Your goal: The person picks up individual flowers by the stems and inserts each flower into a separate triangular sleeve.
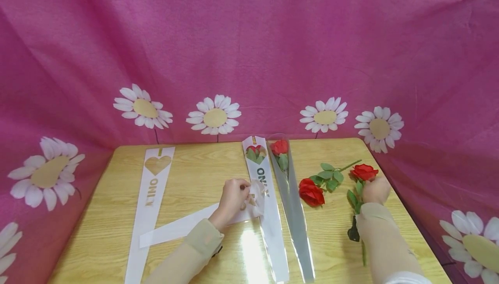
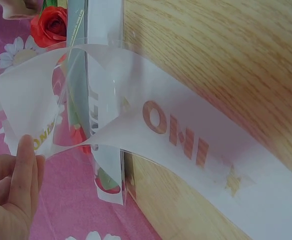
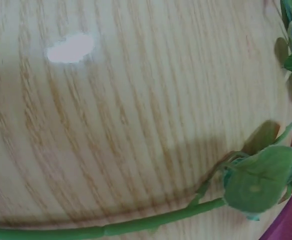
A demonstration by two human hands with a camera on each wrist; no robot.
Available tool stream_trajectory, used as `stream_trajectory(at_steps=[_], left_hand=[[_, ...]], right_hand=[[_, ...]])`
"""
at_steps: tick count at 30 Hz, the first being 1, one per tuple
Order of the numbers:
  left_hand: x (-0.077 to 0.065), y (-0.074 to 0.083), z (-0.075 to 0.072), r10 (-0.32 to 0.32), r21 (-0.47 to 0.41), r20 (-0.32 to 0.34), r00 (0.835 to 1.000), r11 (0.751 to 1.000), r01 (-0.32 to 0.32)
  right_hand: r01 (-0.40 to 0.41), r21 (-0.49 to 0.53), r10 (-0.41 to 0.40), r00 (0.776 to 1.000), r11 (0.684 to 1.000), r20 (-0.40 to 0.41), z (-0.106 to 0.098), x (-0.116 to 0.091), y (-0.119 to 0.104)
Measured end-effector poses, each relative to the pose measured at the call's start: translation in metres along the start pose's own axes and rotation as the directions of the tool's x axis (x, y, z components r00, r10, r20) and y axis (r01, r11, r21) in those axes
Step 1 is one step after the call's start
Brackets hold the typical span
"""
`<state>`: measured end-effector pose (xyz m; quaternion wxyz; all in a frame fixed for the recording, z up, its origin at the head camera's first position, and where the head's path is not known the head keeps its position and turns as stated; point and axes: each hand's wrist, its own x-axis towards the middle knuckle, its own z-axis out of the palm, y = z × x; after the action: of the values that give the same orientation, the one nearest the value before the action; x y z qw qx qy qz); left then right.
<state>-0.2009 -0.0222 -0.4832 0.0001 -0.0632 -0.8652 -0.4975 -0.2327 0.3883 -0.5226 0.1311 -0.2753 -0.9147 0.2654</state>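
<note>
My left hand (image 1: 235, 199) pinches the open end of a white-and-clear flower sleeve (image 1: 183, 224) with gold lettering. In the left wrist view that sleeve (image 2: 150, 120) bends up from the table, its edge between thumb and fingers of the left hand (image 2: 16, 185). At the table's right side my right hand (image 1: 377, 190) grips a red artificial rose (image 1: 364, 171) just below the bloom. The rose's green stem (image 3: 160, 220) and a leaf (image 3: 258, 177) show in the right wrist view. Another red rose (image 1: 312, 192) lies loose beside it.
Two sleeves with roses inside, one white-printed (image 1: 273, 227) and one grey (image 1: 295, 214), lie mid-table. A flat white sleeve (image 1: 150, 193) lies at the left. A pink daisy-print cloth (image 1: 265, 58) hangs behind the wooden table (image 1: 206, 162).
</note>
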Motion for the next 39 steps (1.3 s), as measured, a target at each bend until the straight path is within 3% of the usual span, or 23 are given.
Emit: stream_trajectory(at_steps=[7,10,19,26,31,39], left_hand=[[0.000,0.001,-0.001,-0.022,-0.036,0.027,0.999,0.999,0.023],[-0.001,0.000,-0.001,-0.041,-0.045,0.030,0.999,0.998,0.043],[-0.001,0.000,-0.001,-0.020,-0.022,0.024,1.000,1.000,0.020],[-0.001,0.000,0.001,-0.024,-0.040,0.028,0.999,0.999,0.025],[-0.001,0.000,0.001,-0.034,-0.042,0.034,0.999,0.998,0.035],[-0.002,-0.001,0.000,-0.038,-0.063,0.047,0.998,0.997,0.041]], right_hand=[[-0.081,0.004,0.081,0.997,0.997,0.002,0.005,-0.005,0.011],[-0.123,0.058,0.123,0.992,0.991,0.017,0.009,-0.006,0.013],[-0.246,0.194,0.250,0.968,0.950,0.005,0.011,-0.010,0.022],[-0.183,0.216,0.179,0.983,0.959,0.035,0.011,-0.010,0.018],[-0.180,0.206,0.169,0.983,0.962,0.070,0.009,-0.011,0.012],[-0.159,0.116,0.149,0.985,0.980,0.089,0.009,-0.011,0.009]])
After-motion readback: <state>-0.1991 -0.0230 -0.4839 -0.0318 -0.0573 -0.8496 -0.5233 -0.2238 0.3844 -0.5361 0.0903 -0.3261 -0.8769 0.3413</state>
